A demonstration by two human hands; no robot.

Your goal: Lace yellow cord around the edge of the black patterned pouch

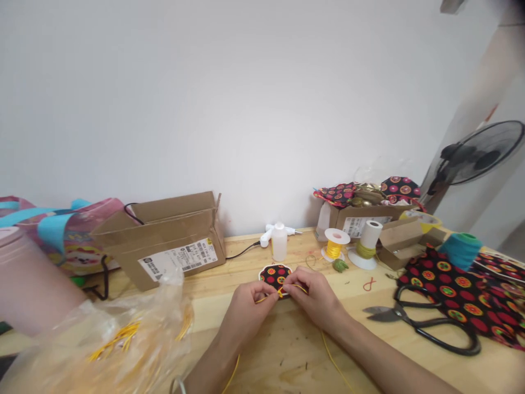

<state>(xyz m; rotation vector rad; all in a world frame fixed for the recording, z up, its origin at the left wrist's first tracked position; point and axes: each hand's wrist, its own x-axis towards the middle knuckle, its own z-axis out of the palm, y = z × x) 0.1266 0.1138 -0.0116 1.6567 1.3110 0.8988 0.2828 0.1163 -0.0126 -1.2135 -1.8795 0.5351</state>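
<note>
In the middle of the table, my left hand (pixel 255 306) and my right hand (pixel 310 295) meet fingertip to fingertip. Each pinches a yellow cord (pixel 280 293), which forms a small knot or loop between them. Loose tails of the cord trail down past both wrists. Just behind the fingers lies a small dark patterned fabric piece (pixel 275 274) with a pale edge; its near part is partly hidden by my hands. Whether the cord is attached to the fabric piece, I cannot tell.
Black-handled scissors (pixel 404 314) lie at right beside patterned cloth (pixel 463 293). Thread spools (pixel 337 243), a white bottle (pixel 279 242) and a soldering-iron-like tool (pixel 268 235) stand behind. At left are a cardboard box (pixel 172 241) and a plastic bag (pixel 135 339) with yellow cords.
</note>
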